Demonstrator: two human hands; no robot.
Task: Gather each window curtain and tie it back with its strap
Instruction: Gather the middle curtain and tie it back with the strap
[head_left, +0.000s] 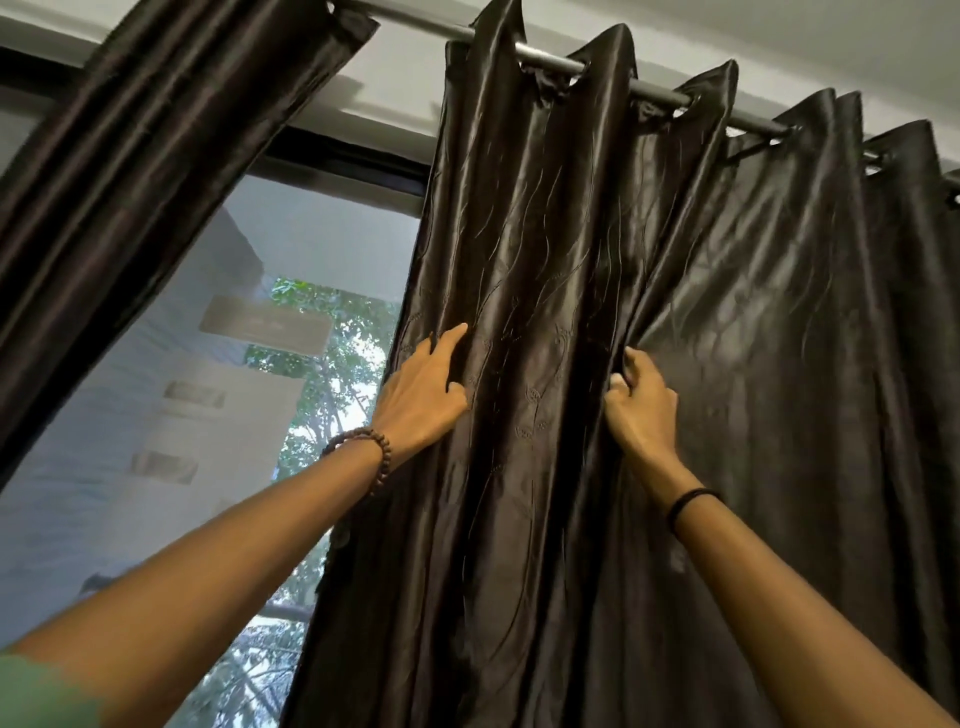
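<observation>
A dark brown satin curtain (727, 338) hangs in folds from a grey rod (660, 96) across the right half of the view. My left hand (423, 387) lies on its left edge, the forefinger straight up along a fold and the other fingers curled into the cloth. My right hand (641, 400) pinches a fold further right between thumb and curled fingers. A second dark curtain (130, 156) hangs slanted at the upper left, drawn away from the window. No strap shows.
The window pane (218, 415) between the two curtains shows a pale building and green trees outside. A dark window frame (343, 156) runs along the top. White wall and ceiling lie above the rod.
</observation>
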